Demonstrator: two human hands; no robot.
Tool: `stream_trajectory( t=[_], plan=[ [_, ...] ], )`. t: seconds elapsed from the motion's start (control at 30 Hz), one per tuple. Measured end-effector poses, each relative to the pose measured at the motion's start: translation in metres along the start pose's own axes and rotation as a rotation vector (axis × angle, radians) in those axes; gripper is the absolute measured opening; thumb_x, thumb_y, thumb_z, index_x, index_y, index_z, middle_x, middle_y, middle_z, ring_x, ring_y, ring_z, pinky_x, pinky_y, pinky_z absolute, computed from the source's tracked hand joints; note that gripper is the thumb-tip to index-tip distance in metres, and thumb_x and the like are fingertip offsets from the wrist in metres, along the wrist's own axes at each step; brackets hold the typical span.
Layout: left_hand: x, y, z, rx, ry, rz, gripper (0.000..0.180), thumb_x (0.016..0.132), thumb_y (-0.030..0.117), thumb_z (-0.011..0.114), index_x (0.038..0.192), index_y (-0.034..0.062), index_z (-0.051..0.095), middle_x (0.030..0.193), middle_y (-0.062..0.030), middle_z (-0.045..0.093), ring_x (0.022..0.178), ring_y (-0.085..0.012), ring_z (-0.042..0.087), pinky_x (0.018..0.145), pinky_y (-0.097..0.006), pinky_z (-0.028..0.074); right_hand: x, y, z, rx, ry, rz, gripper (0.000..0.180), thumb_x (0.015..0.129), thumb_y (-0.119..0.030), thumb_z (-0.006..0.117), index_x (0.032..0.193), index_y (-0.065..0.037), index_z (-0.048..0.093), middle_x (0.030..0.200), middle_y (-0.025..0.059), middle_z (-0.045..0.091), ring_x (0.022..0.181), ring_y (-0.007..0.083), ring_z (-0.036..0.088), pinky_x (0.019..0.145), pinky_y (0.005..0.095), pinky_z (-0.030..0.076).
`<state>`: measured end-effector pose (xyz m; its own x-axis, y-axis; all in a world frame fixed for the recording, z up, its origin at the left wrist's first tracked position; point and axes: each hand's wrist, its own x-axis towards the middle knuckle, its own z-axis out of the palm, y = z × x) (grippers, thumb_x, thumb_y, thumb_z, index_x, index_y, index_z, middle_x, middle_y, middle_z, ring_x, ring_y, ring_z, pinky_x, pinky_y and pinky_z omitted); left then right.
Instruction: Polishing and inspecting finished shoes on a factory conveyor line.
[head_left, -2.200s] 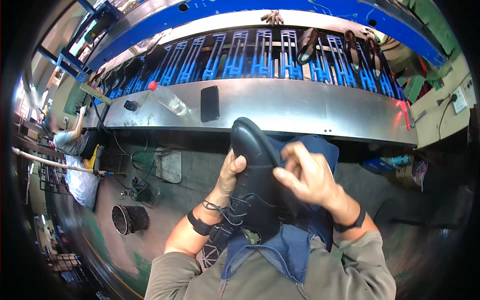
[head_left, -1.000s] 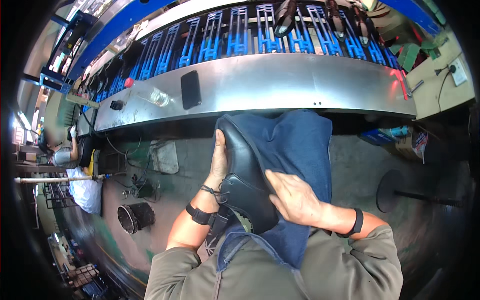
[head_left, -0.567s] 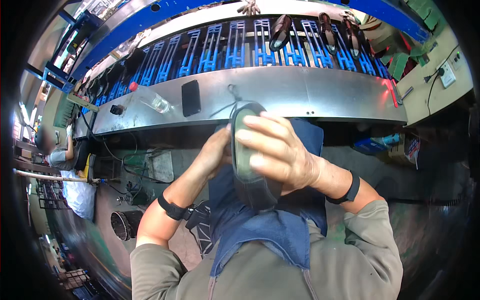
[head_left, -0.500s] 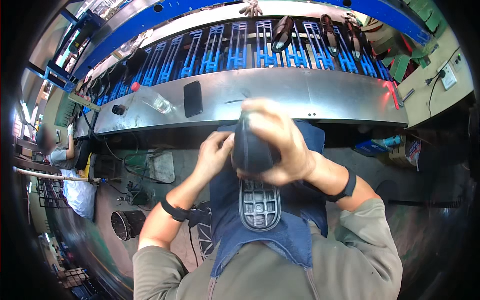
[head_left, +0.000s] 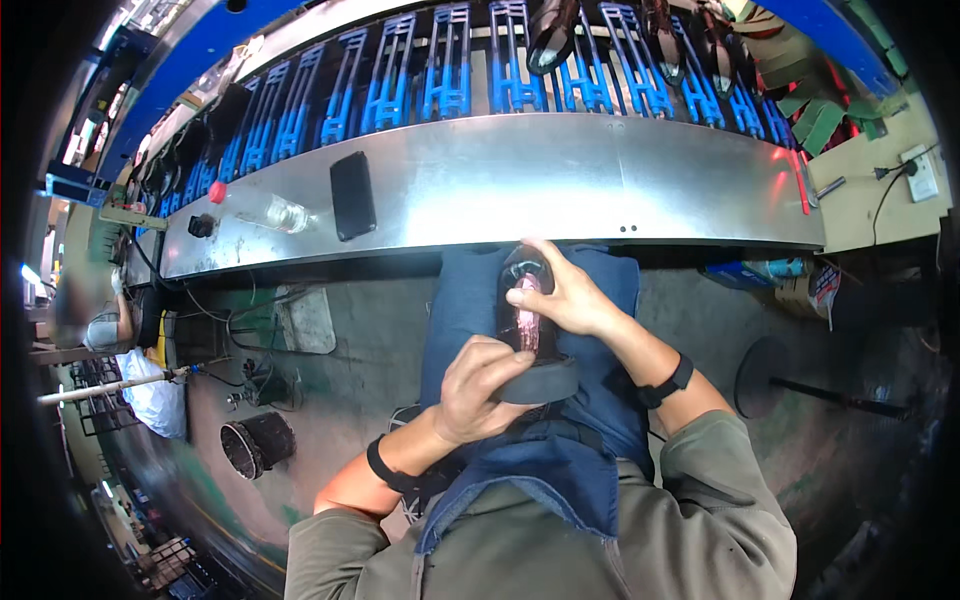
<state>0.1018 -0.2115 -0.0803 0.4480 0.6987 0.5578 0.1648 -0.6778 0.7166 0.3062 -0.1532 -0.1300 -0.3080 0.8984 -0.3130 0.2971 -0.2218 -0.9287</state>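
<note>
Over my apron-covered lap I hold a dark shoe [head_left: 511, 318], its opening facing up with a shiny pink surface showing inside. A thick dark grey sole part [head_left: 545, 381] forms its near end. My left hand [head_left: 478, 388] is closed round that near end, fingers bent over the side. At the far end my right hand [head_left: 566, 292] grips the shoe, its thumb lying over the opening. The underside is hidden from view.
Ahead runs a metal bench [head_left: 480, 185] with a black phone [head_left: 353, 196] and a clear bottle with a red cap [head_left: 262, 208] on it. Blue racks [head_left: 390, 95] with several dark shoes [head_left: 552, 40] stand behind. A black bucket [head_left: 257, 445] sits on the floor at left; another person [head_left: 105, 325] works farther left.
The shoe has turned from a blurred dark shape above a ridged sole to opening up. My left hand moved nearer to me, onto its near end; my right hand shifted to the far end.
</note>
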Motion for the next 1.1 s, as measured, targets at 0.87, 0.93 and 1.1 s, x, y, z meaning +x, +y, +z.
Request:
stream_trajectory(
  t=[0.87, 0.93, 1.1],
  plan=[
    [0.084, -0.084, -0.007, 0.069, -0.339, -0.692, 0.051, 0.077, 0.021, 0.087, 0.118, 0.0036, 0.063, 0.109, -0.0117, 0.058, 0.096, -0.0243, 0.056, 0.081, -0.035, 0.049, -0.011, -0.008, -0.008, -0.018, 0.380, -0.193, 0.052, 0.081, -0.008, 0.078, 0.127, 0.001, 0.055, 0.111, 0.0183, 0.051, 0.095, 0.0273, 0.053, 0.076, 0.0361, 0.049],
    [0.081, -0.091, -0.010, 0.227, -0.447, -0.561, 0.069, 0.072, 0.030, 0.089, 0.128, 0.0030, 0.058, 0.119, -0.0153, 0.055, 0.113, -0.0337, 0.051, 0.092, -0.043, 0.047, -0.007, -0.015, -0.019, -0.050, 0.361, -0.085, 0.056, 0.080, -0.005, 0.078, 0.130, 0.000, 0.055, 0.116, 0.0167, 0.051, 0.104, 0.0269, 0.053, 0.081, 0.0346, 0.049],
    [0.044, -0.084, 0.020, 0.167, -0.179, -0.623, 0.102, 0.068, 0.040, 0.091, 0.145, -0.0002, 0.038, 0.139, -0.0222, 0.039, 0.125, -0.0379, 0.042, 0.105, -0.046, 0.041, 0.022, 0.007, -0.046, 0.676, 0.007, -0.125, 0.037, 0.096, -0.022, 0.064, 0.125, 0.000, 0.063, 0.121, 0.0131, 0.055, 0.116, 0.0231, 0.054, 0.096, 0.0363, 0.046]
  ],
)
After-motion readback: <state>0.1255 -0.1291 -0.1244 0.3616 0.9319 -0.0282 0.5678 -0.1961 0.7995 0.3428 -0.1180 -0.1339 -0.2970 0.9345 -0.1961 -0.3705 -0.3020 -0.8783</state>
